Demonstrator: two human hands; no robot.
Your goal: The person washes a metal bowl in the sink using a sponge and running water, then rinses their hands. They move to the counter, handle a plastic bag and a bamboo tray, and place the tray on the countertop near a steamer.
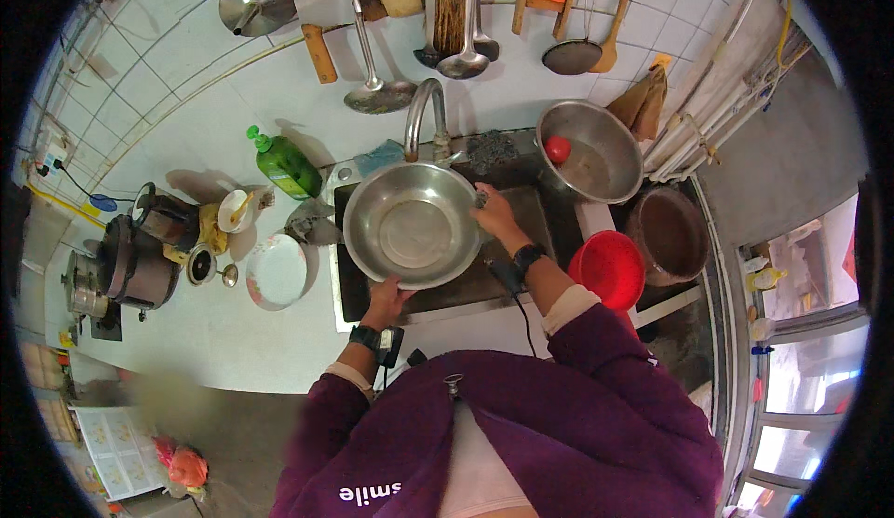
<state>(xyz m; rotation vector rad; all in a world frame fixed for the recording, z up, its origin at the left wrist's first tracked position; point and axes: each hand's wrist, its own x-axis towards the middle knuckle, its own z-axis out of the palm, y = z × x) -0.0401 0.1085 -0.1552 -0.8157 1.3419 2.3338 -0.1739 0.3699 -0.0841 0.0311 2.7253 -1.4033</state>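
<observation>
A wide stainless steel basin (410,224) is held over the sink (531,229), beneath the curved tap (424,113). Its inside faces up and looks bare. My left hand (384,304) grips the near rim, with the thumb on the edge and the other fingers hidden underneath. At the right rim is my right hand (498,215), closed around a small grey wad (481,198) that looks like a steel wool scrubber. How far its fingers also press on the basin is hard to see.
A second metal basin (605,159) with a red round object (557,150) stands right of the sink, near a red plastic basin (610,269) and a brown pot (668,236). Left are a green bottle (284,166), a plate (277,271) and a pressure cooker (138,262). Ladles (380,97) hang behind.
</observation>
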